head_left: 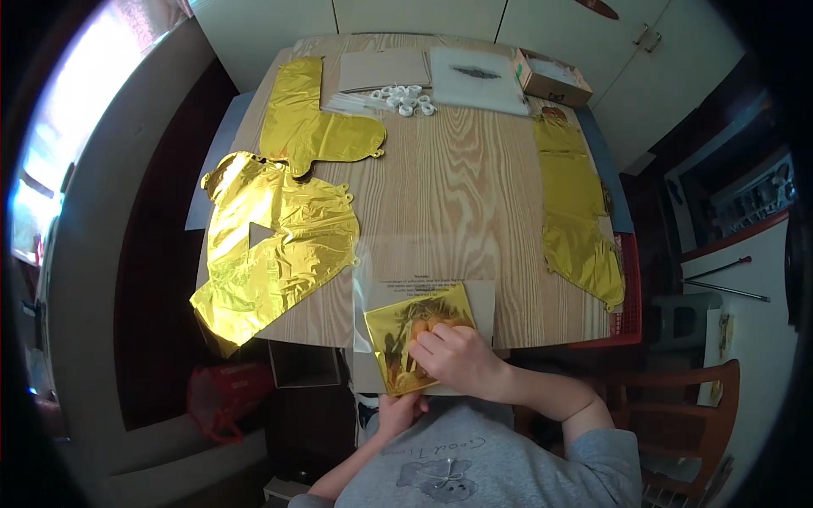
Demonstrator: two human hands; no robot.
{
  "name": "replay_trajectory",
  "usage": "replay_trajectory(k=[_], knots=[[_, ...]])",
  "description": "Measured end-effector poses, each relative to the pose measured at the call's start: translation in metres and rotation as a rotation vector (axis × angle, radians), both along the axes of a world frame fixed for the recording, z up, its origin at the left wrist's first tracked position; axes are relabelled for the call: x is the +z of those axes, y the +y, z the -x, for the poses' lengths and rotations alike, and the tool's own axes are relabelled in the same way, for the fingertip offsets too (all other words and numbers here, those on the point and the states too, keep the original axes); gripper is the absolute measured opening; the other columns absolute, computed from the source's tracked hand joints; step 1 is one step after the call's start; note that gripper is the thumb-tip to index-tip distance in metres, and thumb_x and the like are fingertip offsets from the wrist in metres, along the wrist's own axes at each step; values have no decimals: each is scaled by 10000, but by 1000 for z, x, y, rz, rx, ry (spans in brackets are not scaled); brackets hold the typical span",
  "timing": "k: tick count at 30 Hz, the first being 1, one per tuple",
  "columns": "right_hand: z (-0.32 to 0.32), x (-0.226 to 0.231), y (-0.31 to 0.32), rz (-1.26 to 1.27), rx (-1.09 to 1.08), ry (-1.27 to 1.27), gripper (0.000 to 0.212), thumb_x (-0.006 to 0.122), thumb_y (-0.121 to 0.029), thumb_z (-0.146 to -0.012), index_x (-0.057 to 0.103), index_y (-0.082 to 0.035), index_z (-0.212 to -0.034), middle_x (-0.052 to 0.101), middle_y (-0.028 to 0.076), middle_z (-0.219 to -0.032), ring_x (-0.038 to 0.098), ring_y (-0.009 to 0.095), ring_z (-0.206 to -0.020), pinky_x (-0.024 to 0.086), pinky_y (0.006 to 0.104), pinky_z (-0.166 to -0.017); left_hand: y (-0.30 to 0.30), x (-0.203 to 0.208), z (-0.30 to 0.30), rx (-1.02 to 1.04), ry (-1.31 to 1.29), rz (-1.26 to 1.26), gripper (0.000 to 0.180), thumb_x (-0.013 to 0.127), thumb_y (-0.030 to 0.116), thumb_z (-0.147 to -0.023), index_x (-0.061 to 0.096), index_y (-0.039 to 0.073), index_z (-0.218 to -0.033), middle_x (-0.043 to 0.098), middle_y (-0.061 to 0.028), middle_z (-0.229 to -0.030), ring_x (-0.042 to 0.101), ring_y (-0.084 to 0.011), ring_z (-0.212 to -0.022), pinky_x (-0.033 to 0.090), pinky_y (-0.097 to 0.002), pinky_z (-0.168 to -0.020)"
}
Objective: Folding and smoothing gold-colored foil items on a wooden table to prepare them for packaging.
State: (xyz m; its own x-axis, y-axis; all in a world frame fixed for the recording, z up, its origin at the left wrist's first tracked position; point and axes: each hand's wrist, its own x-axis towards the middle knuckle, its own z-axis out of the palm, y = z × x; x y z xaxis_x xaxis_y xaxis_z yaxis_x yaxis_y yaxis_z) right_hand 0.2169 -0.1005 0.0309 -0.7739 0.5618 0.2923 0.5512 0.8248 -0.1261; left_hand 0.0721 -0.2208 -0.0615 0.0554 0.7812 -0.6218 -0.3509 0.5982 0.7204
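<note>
A folded square of shiny gold foil balloon point(385, 326) lies tilted over a piece of cardboard point(484, 309) and a clear plastic bag point(377, 262) at the table's near edge. On the foil's right part rests my right hand point(457, 357), its fingers curled closed against the surface and mirrored in it. The fingertips are turned away, so anything inside them is hidden. Below, my left hand point(401, 415) closes at the foil's near corner; part of its fingers is hidden under the foil's edge.
Flat gold foil balloons lie at left point(279, 245), far left point(292, 118) and right point(576, 203). Along the far edge are white rolls of ribbon point(406, 100), cardboard sheets point(385, 69), a translucent white packet point(478, 85) and an open box point(555, 80). A wooden chair point(720, 423) stands at right.
</note>
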Motion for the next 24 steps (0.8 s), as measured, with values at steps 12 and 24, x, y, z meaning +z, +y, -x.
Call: replay_trajectory(k=[12,24], knots=[[1,-5,-3,18,11,32,98,609,-160,-730,563,-103,-794,499,11,-719,556,145,-680,471,259,-549,15,-9,-18,386,-307,-197,153,507,-20,-888,598,55,-986,621,-20,-845,550,-100,-623,400,-252,-470],[-5,2,-4,47,-26,41,207,617,-210,-691,585,-93,-859,516,10,-752,559,165,-715,471,278,-594,23,-3,-25,292,-149,-228,75,562,13,-874,620,32,-918,631,-33,-790,568,-100,-610,428,-242,-500]])
